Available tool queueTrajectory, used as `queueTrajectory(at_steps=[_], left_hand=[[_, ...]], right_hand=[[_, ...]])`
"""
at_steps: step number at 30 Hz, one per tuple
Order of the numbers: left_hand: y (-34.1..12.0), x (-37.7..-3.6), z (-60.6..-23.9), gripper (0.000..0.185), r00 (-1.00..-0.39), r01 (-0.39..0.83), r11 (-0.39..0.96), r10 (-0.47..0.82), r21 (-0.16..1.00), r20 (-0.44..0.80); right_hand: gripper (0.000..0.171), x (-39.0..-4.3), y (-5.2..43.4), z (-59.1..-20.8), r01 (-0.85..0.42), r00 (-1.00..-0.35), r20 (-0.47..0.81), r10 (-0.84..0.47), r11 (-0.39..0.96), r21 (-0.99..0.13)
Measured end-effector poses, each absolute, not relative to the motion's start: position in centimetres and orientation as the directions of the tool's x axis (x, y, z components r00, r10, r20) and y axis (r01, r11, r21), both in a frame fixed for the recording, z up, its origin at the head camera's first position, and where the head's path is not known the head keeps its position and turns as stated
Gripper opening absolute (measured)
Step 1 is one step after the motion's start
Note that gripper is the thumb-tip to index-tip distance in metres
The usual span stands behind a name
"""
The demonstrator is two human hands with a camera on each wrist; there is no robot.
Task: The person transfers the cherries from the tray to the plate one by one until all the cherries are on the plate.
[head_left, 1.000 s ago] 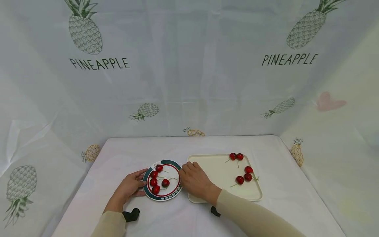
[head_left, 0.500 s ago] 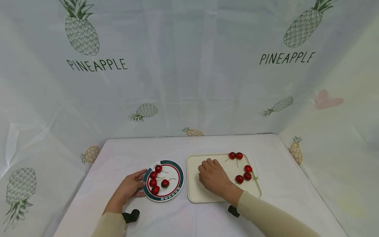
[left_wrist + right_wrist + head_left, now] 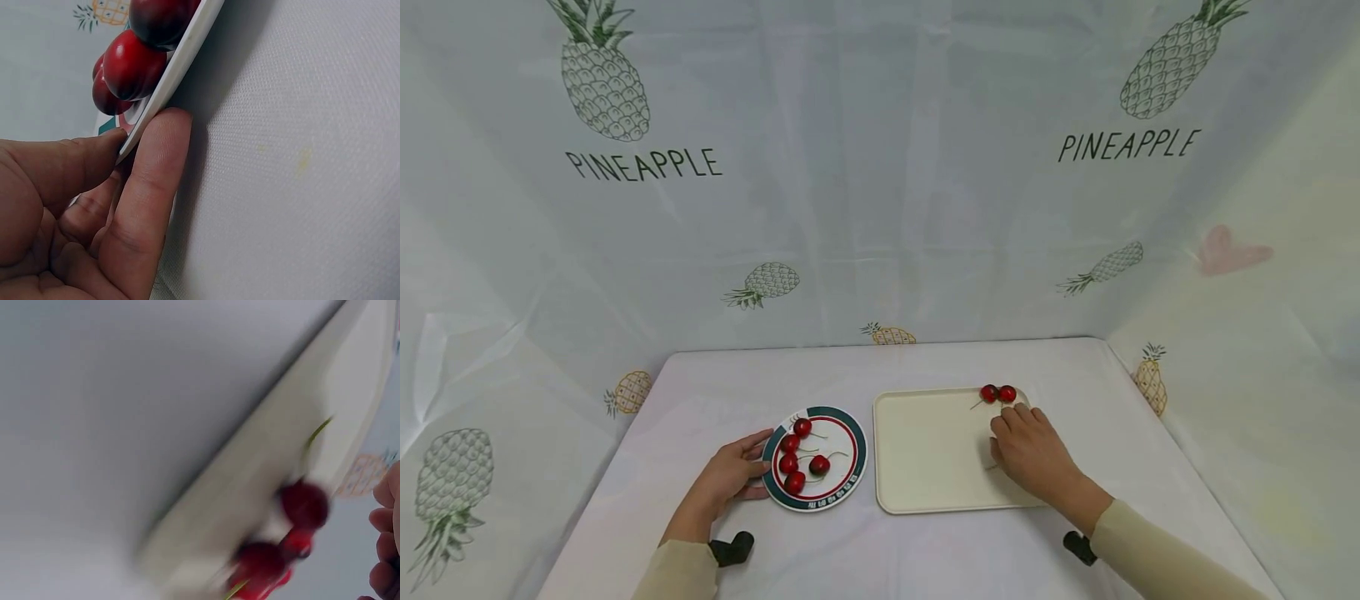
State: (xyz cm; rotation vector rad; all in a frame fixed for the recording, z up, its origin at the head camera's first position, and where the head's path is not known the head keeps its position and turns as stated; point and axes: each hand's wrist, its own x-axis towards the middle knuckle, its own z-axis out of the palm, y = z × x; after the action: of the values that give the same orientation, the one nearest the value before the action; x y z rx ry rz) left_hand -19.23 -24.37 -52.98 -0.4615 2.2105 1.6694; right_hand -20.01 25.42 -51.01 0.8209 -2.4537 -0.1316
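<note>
My left hand (image 3: 726,475) pinches the left rim of a round white plate (image 3: 860,458) with a teal band. In the left wrist view the thumb lies on top of the rim and fingers support it from below. Several red cherries (image 3: 794,482) with stems lie on that plate. Over the right part of a cream tray (image 3: 925,450) hovers my right hand (image 3: 1033,454), its fingers loosely bent. It hides the cherries beneath it in the head view; in the right wrist view these cherries (image 3: 304,504) show blurred on the tray, apart from the fingers (image 3: 385,544).
Two cherries (image 3: 998,393) sit at the tray's back right corner. Plate and tray stand side by side on a white-covered table (image 3: 850,550). A pineapple-printed curtain (image 3: 880,208) hangs behind and at both sides.
My right hand has moved right, from the plate's right edge across the tray to above the cherries at its right side. The left hand stays on the plate's rim.
</note>
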Motion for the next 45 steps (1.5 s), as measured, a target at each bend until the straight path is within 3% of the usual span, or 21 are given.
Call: queueTrajectory(at_steps=[9, 17, 45], left_hand=[[-24.5, -19.2, -53.1, 0.064, -0.900, -0.429, 0.253, -0.045, 0.867, -0.433], [-24.5, -19.2, -53.2, 0.064, -0.898, -0.435, 0.259, -0.052, 0.862, -0.438], [-24.3, -19.0, -52.7, 0.063, -0.893, -0.445, 0.260, -0.056, 0.857, -0.446]], right_hand=[[0.030, -18.3, 32.6, -50.7, -0.483, -0.764, 0.349, -0.543, 0.840, 0.249], [0.032, -17.8, 35.1, -51.1, -0.439, -0.838, 0.247, -0.487, 0.869, 0.227], [0.023, -18.8, 34.9, -52.5, -0.499, -0.780, 0.299, -0.550, 0.835, 0.232]])
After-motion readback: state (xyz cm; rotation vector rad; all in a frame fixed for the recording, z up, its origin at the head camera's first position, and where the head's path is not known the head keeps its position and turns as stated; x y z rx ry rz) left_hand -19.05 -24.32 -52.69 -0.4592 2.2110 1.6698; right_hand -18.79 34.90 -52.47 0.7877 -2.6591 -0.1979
